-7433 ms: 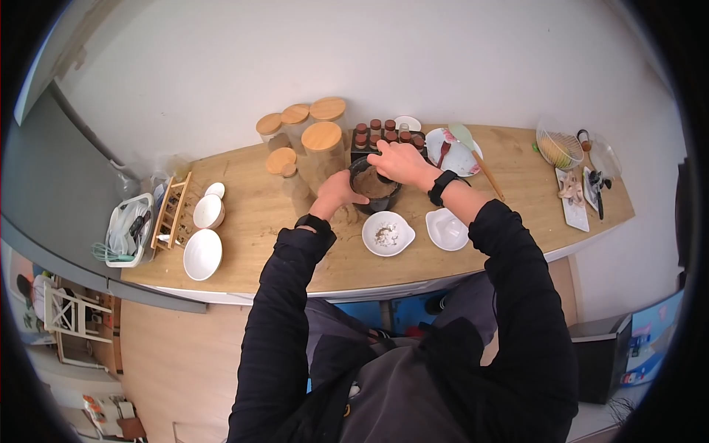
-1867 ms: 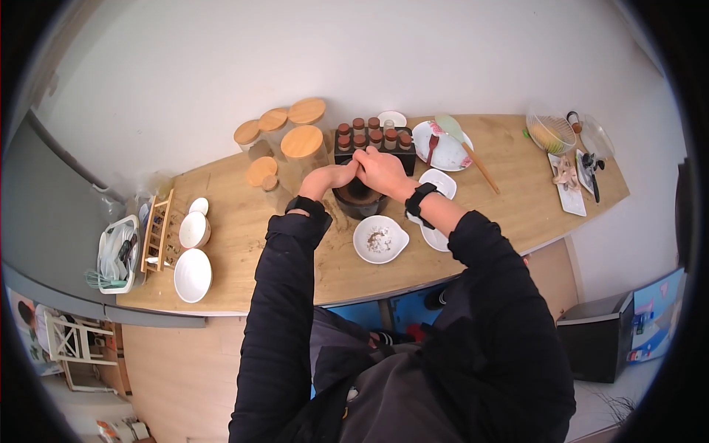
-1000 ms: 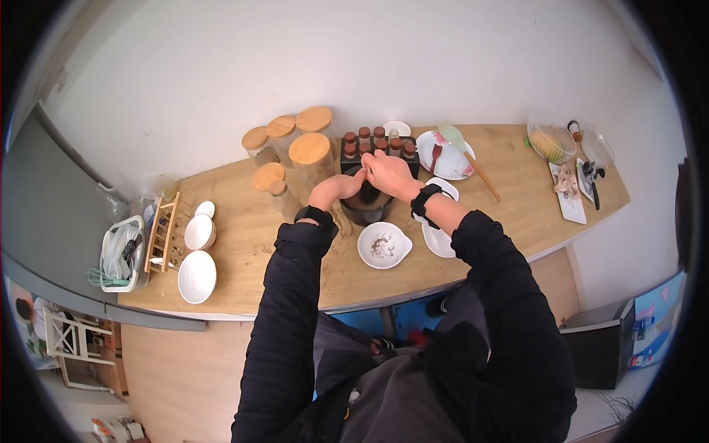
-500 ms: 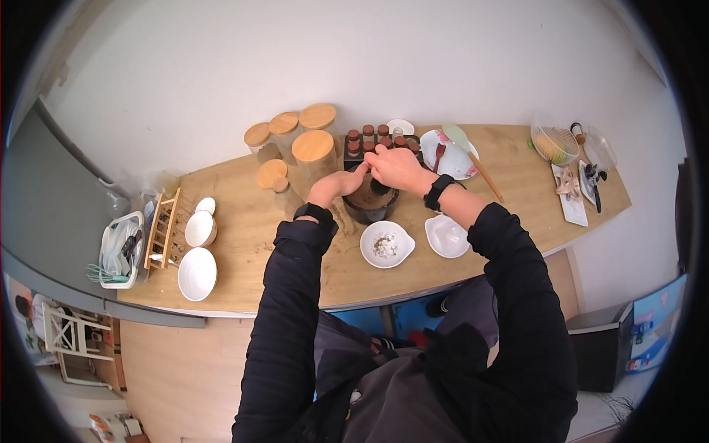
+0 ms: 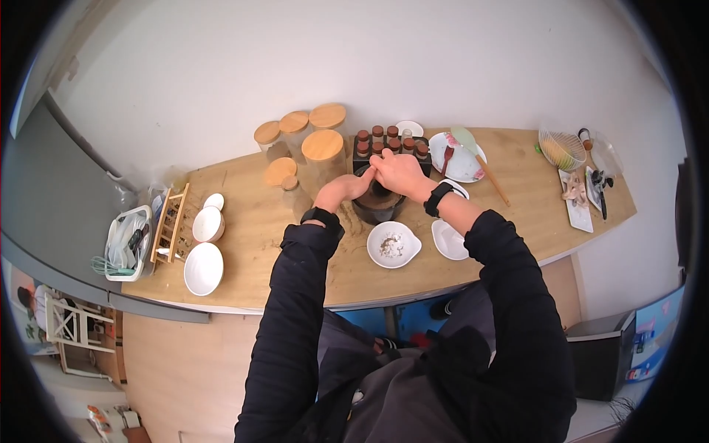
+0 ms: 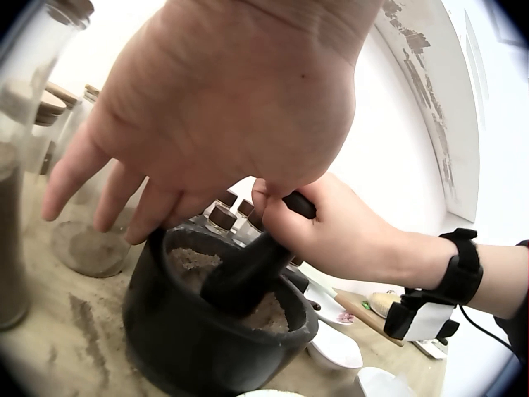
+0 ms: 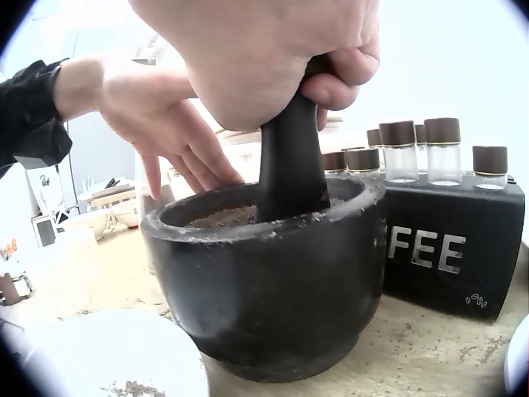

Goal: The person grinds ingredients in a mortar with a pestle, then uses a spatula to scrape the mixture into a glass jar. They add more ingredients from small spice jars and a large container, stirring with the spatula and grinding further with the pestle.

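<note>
The right hand (image 7: 273,54) grips the top of a black pestle (image 7: 291,165), its fingers curled round the handle. The pestle leans inside a dark stone mortar (image 7: 264,289), its lower end in brown powder (image 6: 194,265). The left hand (image 6: 223,99) has its fingers straight and spread, with fingertips down by the mortar's rim on the far side. Its thumb end meets the right hand above the pestle. In front of the mortar sits a white spouted bowl (image 5: 402,258) with some white and brown powder in it.
Behind the mortar stands a black rack (image 7: 446,248) of small brown-capped jars. Wooden-lidded glass canisters (image 5: 323,146) crowd the left. Right of it lie a floral plate (image 5: 461,166) and a spatula (image 5: 487,177). White bowls (image 5: 203,269) sit further left.
Earlier the left hand held the mortar's side; since then it has risen against the right hand over the pestle. The pestle has shifted about within the mortar.
</note>
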A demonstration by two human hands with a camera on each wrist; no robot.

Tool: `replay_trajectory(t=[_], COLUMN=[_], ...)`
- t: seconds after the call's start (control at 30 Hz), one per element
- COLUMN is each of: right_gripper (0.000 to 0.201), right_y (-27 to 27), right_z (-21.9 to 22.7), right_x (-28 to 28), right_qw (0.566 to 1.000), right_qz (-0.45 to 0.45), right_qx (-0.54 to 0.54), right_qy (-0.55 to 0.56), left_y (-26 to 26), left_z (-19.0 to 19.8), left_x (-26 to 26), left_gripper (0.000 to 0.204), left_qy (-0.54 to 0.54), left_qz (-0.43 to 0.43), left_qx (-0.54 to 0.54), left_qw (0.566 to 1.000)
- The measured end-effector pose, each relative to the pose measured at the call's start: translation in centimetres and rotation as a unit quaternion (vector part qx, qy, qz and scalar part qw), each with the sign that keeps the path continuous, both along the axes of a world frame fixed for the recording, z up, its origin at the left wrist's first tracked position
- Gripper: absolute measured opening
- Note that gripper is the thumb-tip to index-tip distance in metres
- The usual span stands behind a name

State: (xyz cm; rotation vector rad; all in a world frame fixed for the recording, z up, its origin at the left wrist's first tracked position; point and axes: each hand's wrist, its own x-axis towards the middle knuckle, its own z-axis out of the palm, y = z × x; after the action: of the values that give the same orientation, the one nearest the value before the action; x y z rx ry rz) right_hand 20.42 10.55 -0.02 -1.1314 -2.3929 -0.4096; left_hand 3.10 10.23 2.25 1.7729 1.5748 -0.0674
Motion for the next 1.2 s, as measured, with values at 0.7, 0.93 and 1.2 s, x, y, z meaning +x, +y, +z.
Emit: replay_trajectory(t=[0.7,0.93,1.2], right_gripper=[0.020,0.022,0.021], right_y=[-1.8,-2.0,-1.3], right_z=[-0.5,0.5,0.9], right_x=[-0.5,0.2,-0.4], right_qw=[0.997,0.973,0.951], right_qz=[-0.029,-0.047,-0.089], right_qx=[-0.060,-0.197,-0.166], right_qy=[0.048,0.114,0.246], left_y=[0.4,-0.3,0.0], left_z=[-0.8,-0.8,-0.9], left_x=[0.5,0.6,0.7], left_gripper=[0.089,0.089,0.098], left_qy=[0.023,0.015,-0.006], left_qz=[0.006,-0.007,0.031], left_qx=[0.052,0.066,0.068], left_qw=[0.998,0.998,0.997])
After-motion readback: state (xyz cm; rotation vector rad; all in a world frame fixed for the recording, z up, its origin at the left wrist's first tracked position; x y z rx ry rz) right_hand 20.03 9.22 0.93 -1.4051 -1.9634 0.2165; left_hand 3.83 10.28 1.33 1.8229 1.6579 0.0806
